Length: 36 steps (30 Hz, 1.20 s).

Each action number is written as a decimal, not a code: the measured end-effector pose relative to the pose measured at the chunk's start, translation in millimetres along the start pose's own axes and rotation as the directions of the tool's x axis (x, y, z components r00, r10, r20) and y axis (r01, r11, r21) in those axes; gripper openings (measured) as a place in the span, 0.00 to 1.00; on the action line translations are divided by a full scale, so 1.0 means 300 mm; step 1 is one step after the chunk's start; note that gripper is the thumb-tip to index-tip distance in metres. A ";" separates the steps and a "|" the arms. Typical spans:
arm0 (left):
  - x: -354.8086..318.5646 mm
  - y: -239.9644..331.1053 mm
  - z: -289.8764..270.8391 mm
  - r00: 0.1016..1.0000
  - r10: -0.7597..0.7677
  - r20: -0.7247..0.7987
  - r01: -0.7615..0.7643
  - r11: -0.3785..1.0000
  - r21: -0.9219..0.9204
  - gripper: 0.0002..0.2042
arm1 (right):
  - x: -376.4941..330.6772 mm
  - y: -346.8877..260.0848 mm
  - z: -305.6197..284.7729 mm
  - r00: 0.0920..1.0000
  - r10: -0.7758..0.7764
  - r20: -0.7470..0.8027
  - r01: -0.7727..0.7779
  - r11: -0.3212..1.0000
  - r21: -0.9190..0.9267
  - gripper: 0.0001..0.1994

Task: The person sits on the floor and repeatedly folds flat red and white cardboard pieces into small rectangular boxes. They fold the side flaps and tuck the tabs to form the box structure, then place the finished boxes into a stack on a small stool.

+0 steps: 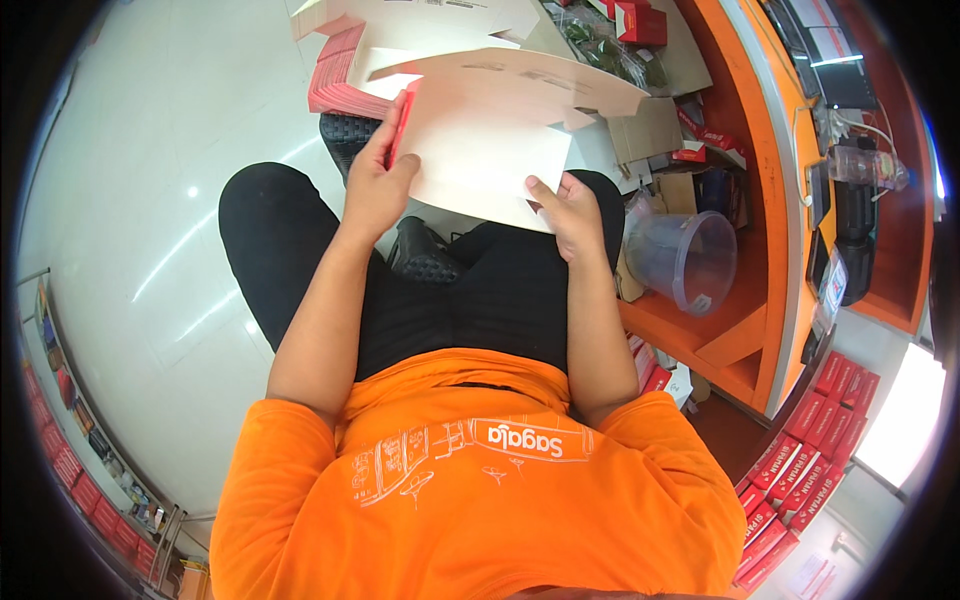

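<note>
I hold a flat, unfolded cardboard box blank, white on the side facing me and red along its left edge, above my lap. My left hand grips its left edge, fingers wrapped round the red side. My right hand pinches its lower right corner, thumb on top. A stack of more red and white box blanks lies just beyond, partly under the held one.
I sit on a dark woven stool on a glossy white floor. An orange counter with shelves stands to my right, with a clear plastic bucket and small red boxes. Red packages line the lower right.
</note>
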<state>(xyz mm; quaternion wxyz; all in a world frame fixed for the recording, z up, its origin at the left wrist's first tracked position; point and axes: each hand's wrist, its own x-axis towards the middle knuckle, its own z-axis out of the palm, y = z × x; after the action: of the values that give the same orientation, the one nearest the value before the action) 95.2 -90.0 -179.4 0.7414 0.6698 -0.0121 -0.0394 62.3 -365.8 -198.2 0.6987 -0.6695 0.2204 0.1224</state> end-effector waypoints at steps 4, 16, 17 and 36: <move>-0.048 -0.009 0.054 0.999 0.047 0.009 -0.048 0.987 0.151 0.36 | -0.037 -0.016 0.047 0.962 -0.186 -0.198 0.085 0.898 -0.432 0.17; -0.084 0.031 0.134 0.981 0.064 -0.184 -0.098 0.979 -0.178 0.30 | -0.066 -0.032 0.100 0.724 -0.690 -0.015 0.388 0.425 -0.818 0.34; -0.075 0.020 0.128 0.980 0.048 -0.193 -0.090 0.973 -0.215 0.30 | -0.062 -0.024 0.107 0.710 -0.695 -0.108 0.402 0.527 -0.749 0.38; -0.086 -0.072 0.149 0.954 -0.053 -0.295 0.032 0.997 -0.075 0.28 | -0.094 -0.052 0.147 0.765 -0.557 -0.325 0.575 0.817 -0.046 0.19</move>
<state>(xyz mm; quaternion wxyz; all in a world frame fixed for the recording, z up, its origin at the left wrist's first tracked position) 65.3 -134.6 -195.6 0.7566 0.6420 0.1151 0.0451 51.2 -319.9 -170.8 0.6757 -0.6953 0.1231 -0.2116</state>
